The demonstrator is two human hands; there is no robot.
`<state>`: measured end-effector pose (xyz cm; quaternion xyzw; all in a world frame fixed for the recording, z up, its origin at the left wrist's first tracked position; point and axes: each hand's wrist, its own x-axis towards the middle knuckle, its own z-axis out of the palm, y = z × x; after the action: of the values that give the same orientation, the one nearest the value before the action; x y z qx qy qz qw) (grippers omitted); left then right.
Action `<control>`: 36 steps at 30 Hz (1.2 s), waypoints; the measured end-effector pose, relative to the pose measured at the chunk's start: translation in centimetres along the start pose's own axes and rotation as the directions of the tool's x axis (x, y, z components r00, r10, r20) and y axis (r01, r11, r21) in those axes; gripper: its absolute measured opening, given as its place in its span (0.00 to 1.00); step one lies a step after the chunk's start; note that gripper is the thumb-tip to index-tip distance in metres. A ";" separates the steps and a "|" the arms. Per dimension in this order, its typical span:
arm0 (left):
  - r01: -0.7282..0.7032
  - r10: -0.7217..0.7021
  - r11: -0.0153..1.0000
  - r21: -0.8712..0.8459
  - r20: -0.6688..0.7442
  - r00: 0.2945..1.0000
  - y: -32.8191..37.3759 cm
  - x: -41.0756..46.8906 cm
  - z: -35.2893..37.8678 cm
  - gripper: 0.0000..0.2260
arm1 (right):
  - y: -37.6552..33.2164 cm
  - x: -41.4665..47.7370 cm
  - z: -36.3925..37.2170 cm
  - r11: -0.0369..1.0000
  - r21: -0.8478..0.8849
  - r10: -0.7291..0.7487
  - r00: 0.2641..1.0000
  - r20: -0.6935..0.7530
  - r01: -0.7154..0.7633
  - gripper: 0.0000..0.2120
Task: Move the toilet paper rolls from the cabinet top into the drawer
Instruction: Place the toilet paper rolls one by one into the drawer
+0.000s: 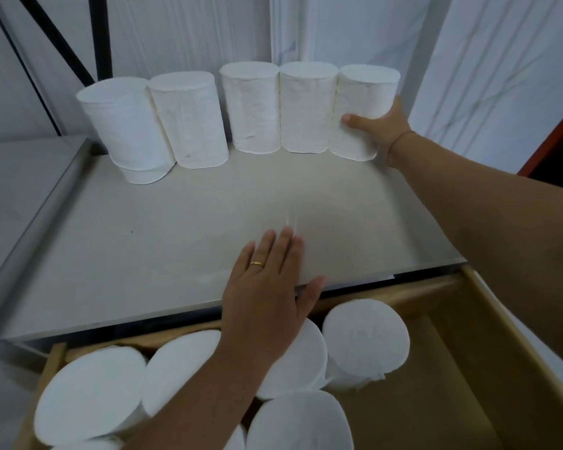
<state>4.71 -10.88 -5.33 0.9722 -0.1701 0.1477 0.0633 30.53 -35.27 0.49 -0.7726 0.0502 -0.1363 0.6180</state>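
Clasping the rightmost toilet paper roll [359, 102], upright at the cabinet top's [143, 248] back edge, in the right hand [379, 131], likely for lifting into the open drawer [452, 368], while resting the flat, straight-fingered left hand [267, 293] on the front edge, probably for balance.

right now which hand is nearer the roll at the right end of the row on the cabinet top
Right. The right hand grips that roll, thumb on its front. The left hand lies flat at the front edge of the cabinet top, well short of it.
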 end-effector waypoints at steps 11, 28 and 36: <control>-0.028 0.028 0.999 -0.045 -0.014 1.000 0.0 -0.1 -0.4 0.30 | -1.9 -11.1 -3.3 0.997 0.030 -0.070 0.985 0.160 0.066 0.36; -0.209 0.317 0.757 -0.618 0.068 0.946 9.2 -6.8 -5.1 0.38 | -3.2 -35.2 -15.0 0.989 -0.141 0.138 0.664 0.735 -0.049 0.36; -0.021 0.161 0.915 -0.402 0.318 0.934 7.5 -8.4 -2.3 0.42 | 1.3 -36.8 -11.2 0.931 -0.318 0.352 0.664 0.660 -0.177 0.35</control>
<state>-6.10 -14.83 -5.23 0.9413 -0.2501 -0.0588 0.2188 -7.65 -37.06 -3.96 -0.8145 -0.0627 0.2686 0.5105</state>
